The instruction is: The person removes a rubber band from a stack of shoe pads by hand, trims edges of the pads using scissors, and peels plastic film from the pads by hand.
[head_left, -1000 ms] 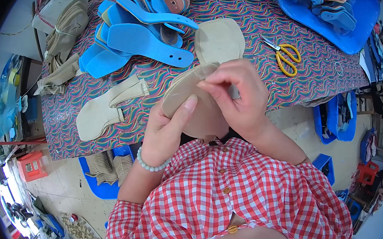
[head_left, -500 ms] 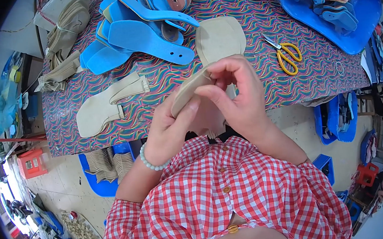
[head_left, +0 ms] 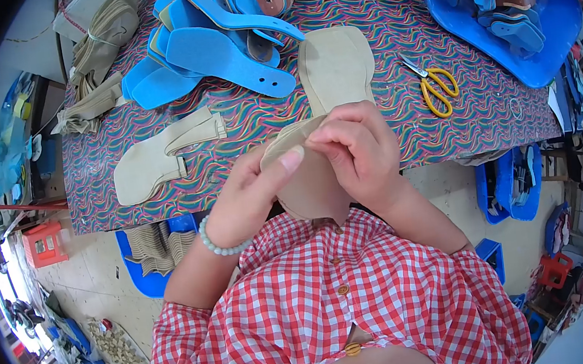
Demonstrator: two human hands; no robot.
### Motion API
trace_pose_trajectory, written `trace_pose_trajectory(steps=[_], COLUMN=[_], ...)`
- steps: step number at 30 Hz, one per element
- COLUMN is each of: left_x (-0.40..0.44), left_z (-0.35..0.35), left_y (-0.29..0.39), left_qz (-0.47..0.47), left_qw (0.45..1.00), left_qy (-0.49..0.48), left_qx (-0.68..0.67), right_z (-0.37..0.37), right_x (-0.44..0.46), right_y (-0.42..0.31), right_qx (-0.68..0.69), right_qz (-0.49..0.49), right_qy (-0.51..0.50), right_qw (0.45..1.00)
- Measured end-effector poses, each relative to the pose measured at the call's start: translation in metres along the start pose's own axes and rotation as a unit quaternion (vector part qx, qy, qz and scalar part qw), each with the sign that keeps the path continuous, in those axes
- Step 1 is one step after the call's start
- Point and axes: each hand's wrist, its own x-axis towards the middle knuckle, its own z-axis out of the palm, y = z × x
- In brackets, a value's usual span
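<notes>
A small stack of beige, sole-shaped insole pieces [head_left: 312,188] is held up in front of my chest, above the table's near edge. My left hand [head_left: 242,193] is closed round its left side, thumb lying on the top face. At the upper edge, the fingers and thumb of my right hand [head_left: 361,151] pinch the sheets. Just behind my hands, another beige stack [head_left: 336,65] lies flat on the table, its lower end partly hidden. A third beige stack [head_left: 149,164], its narrow ends fanned, rests to the left.
Blue insoles [head_left: 228,63] are heaped at the back of the patterned table [head_left: 402,144]. Yellow-handled scissors [head_left: 437,86] lie to the right, below a blue basin [head_left: 554,23] of insoles. Tied beige bundles [head_left: 106,38] sit back left. Blue crates [head_left: 148,281] stand on the floor.
The beige stack has tipped so its broad face now shows and hangs lower. My right hand has come down slightly, its fingers closing together on the upper edge.
</notes>
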Motion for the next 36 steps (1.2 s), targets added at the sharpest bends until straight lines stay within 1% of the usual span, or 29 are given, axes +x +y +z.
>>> trace_pose_trajectory(steps=[1, 2, 4, 5, 8, 10, 13, 16, 17, 20, 22, 23, 24, 25, 27, 28, 31, 33, 34, 35, 36], left_x=[0.000, 0.000, 0.004, 0.007, 0.010, 0.014, 0.020, 0.020, 0.021, 0.009, 0.008, 0.008, 0.012, 0.013, 0.014, 0.012, 0.012, 0.013, 0.012, 0.010, 0.005], left_z=[0.000, -0.002, -0.012, -0.015, -0.015, -0.020, -0.033, -0.035, -0.034, 0.003, 0.005, 0.005, -0.001, -0.006, -0.015, -0.015, -0.031, -0.046, -0.058, -0.069, -0.074], left_y=[0.009, 0.014, 0.011, 0.010, 0.012, 0.010, 0.005, 0.005, 0.006, 0.016, 0.005, 0.000, 0.001, 0.004, 0.007, 0.013, 0.031, 0.046, 0.058, 0.071, 0.083], left_qz=[-0.019, -0.038, -0.050, -0.056, -0.088, -0.088, -0.096, -0.096, -0.095, -0.056, -0.024, -0.007, -0.010, -0.006, 0.000, 0.008, 0.063, 0.132, 0.147, 0.162, 0.186], left_qw=[0.999, 0.997, 0.998, 0.998, 0.995, 0.994, 0.995, 0.994, 0.994, 0.993, 0.996, 0.996, 0.995, 0.996, 0.998, 0.998, 0.995, 0.986, 0.980, 0.974, 0.968], left_qy=[-0.010, -0.018, -0.022, -0.026, -0.026, -0.030, -0.015, -0.008, -0.009, 0.017, 0.045, 0.061, 0.052, 0.049, 0.041, 0.065, 0.074, 0.098, 0.120, 0.142, 0.144], left_qx=[-0.030, -0.060, -0.022, -0.003, -0.040, -0.049, -0.037, -0.041, -0.047, -0.106, -0.077, -0.063, -0.090, -0.075, -0.048, -0.010, 0.020, 0.042, 0.059, 0.075, 0.085], right_z=[0.000, -0.001, -0.003, -0.003, -0.003, -0.006, -0.017, -0.018, -0.016, -0.011, -0.012, -0.012, -0.011, -0.010, -0.020, -0.028, -0.058, -0.080, -0.092, -0.101, -0.111], right_x=[0.000, 0.001, 0.001, 0.000, -0.005, -0.007, -0.011, -0.018, -0.020, -0.021, -0.018, -0.018, -0.018, -0.019, -0.016, -0.015, -0.018, -0.029, -0.036, -0.050, -0.072], right_y=[0.001, 0.001, 0.000, 0.000, 0.003, 0.004, -0.003, -0.004, -0.003, -0.002, -0.002, -0.003, -0.004, -0.005, -0.012, -0.015, -0.019, -0.015, -0.012, -0.004, 0.007], right_qx=[-0.004, -0.011, -0.023, -0.022, -0.017, -0.005, 0.032, 0.047, 0.025, -0.020, -0.021, -0.006, 0.011, 0.028, 0.042, 0.048, 0.029, -0.014, -0.035, -0.077, -0.117], right_qz=[-0.001, -0.030, -0.088, -0.097, -0.124, -0.142, -0.141, -0.141, -0.135, -0.110, -0.087, -0.093, -0.099, -0.106, -0.108, -0.109, -0.114, -0.071, -0.049, -0.008, 0.033], right_qy=[-0.002, -0.015, -0.041, -0.051, -0.076, -0.088, -0.137, -0.123, -0.110, -0.080, -0.075, -0.076, -0.078, -0.079, -0.102, -0.114, -0.182, -0.232, -0.256, -0.246, -0.236], right_qw=[1.000, 0.999, 0.995, 0.994, 0.989, 0.986, 0.980, 0.981, 0.984, 0.991, 0.993, 0.993, 0.992, 0.991, 0.988, 0.986, 0.976, 0.970, 0.965, 0.966, 0.964])
